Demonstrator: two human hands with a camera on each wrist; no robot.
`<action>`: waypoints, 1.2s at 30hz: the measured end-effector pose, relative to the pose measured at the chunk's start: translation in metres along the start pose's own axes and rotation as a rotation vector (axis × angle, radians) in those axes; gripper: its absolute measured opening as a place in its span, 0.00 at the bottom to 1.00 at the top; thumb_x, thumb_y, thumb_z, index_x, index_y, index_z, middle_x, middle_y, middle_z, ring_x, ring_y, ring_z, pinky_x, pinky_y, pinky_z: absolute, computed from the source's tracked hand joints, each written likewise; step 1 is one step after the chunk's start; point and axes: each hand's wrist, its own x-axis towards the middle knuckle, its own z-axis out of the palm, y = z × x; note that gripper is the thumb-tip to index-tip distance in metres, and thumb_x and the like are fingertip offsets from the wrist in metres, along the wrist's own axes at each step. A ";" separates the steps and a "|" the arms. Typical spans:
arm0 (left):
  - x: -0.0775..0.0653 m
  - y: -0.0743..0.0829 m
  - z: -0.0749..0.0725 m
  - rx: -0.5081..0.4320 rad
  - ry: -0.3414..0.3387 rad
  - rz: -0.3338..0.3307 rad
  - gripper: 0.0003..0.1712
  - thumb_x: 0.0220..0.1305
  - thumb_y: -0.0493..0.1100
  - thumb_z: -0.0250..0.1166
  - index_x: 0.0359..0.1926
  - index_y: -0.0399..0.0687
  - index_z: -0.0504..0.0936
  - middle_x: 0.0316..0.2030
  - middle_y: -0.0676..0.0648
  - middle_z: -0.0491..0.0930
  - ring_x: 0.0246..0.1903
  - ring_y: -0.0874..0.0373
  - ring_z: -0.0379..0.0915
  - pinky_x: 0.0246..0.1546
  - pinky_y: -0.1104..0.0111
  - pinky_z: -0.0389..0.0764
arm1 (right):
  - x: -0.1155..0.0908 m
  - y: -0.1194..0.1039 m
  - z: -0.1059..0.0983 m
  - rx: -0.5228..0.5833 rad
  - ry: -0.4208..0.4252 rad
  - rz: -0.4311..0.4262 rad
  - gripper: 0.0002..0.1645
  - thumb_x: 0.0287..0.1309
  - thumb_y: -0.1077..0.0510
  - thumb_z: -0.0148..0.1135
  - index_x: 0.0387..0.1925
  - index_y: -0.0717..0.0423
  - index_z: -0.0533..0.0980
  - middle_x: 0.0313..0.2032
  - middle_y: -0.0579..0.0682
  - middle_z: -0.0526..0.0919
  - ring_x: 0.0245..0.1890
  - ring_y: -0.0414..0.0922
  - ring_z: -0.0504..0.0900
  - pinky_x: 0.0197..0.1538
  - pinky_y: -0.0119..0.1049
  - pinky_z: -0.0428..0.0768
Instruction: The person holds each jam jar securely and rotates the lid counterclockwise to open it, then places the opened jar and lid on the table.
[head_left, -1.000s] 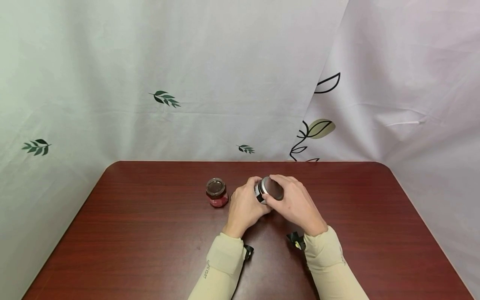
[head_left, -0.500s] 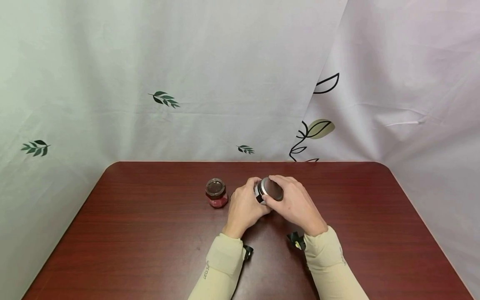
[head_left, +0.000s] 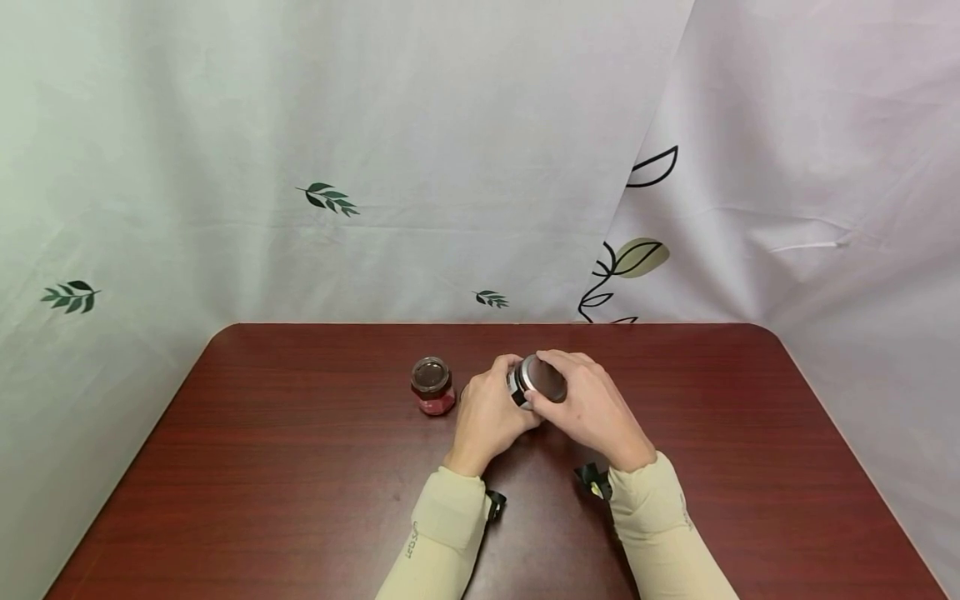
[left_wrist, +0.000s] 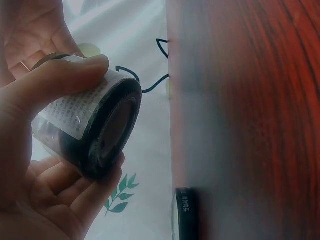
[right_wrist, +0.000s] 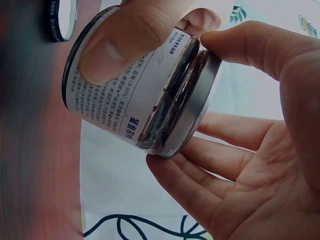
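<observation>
Both hands are on one tilted glass jar [right_wrist: 127,97] with a white printed label and dark contents, held above the table. My left hand [head_left: 489,417] grips its body, thumb across the label; the jar's round dark base [left_wrist: 115,132] shows in the left wrist view. My right hand [head_left: 596,408] holds the silver lid [right_wrist: 192,120] at its rim, thumb and fingertips on opposite sides. Dark residue shows along the seam between lid and jar. A second small jar [head_left: 433,387], dark on top and red-pink below, stands left of my left hand.
A black round lid-like piece [right_wrist: 61,20] with small printing lies on the reddish-brown table [head_left: 300,467], hidden from the head view. A white curtain [head_left: 420,150] with leaf prints hangs behind the table's far edge.
Almost nothing differs. Both hands keep their hold on the jar and lid in the same place, and the second jar has not moved.
</observation>
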 end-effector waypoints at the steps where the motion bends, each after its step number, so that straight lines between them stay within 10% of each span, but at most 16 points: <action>1: 0.000 0.000 0.000 0.000 -0.001 0.000 0.39 0.39 0.48 0.81 0.56 0.48 0.78 0.40 0.46 0.86 0.36 0.51 0.83 0.39 0.59 0.81 | 0.000 0.000 0.000 0.001 -0.001 0.000 0.31 0.54 0.51 0.71 0.57 0.60 0.79 0.54 0.56 0.82 0.56 0.54 0.78 0.55 0.49 0.77; 36: -0.001 0.000 0.000 -0.002 -0.020 -0.006 0.39 0.40 0.49 0.80 0.56 0.47 0.78 0.41 0.45 0.86 0.38 0.50 0.83 0.41 0.56 0.80 | 0.000 0.001 0.000 0.007 -0.024 -0.013 0.34 0.50 0.54 0.69 0.60 0.62 0.77 0.57 0.56 0.81 0.59 0.54 0.77 0.59 0.50 0.74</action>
